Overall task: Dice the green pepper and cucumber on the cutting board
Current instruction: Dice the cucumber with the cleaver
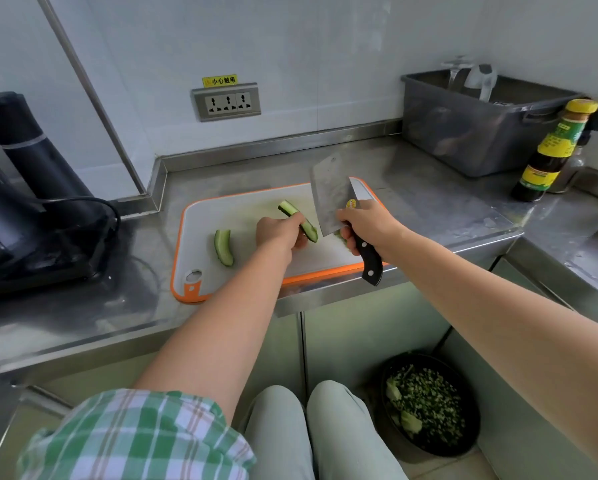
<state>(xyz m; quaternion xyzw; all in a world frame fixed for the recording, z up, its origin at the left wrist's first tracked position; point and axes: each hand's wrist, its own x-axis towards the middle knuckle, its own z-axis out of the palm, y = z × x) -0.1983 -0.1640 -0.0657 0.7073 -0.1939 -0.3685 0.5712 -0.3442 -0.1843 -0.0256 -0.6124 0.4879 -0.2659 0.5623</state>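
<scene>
- Left hand [280, 233] has its fingers curled round a long cucumber strip [288, 207]. It grips the strip about the middle, over the centre of the white, orange-edged cutting board [242, 216].
- The strip's far end sticks out past the hand and points away. Can't tell if the near end touches the board.
- Right hand [363, 223] is clenched round the black handle of a cleaver [332, 194]. The blade is tilted up off the board, just right of the strip, and doesn't look to be touching it.
- A 2nd cucumber piece [223, 247], a curved chunk, lies loose on the left part of the board, well apart from both hands.
- Some green peeks out under the right hand, too hidden to call.
- No green pepper on the board that I can see. A dark bowl [425, 407] down on the floor holds chopped green stuff, no idea what exactly.
- Handling, my guess: the strip is light and firm and would snap rather than bend. The wet cut face will be slippery and the skin side grippier.
- I'd lay it flat side down so it can't roll, then pin it with fingertips tucked back, clear of the blade's line.
- The cleaver looks broad and heavy, so its weight should do most of the work.
- Progress, as I read it: these 2 pieces aren't diced yet.
- A sauce bottle [550, 150] and a grey tub [481, 133] sit far right on the steel table [429, 188], well away from the board.
</scene>
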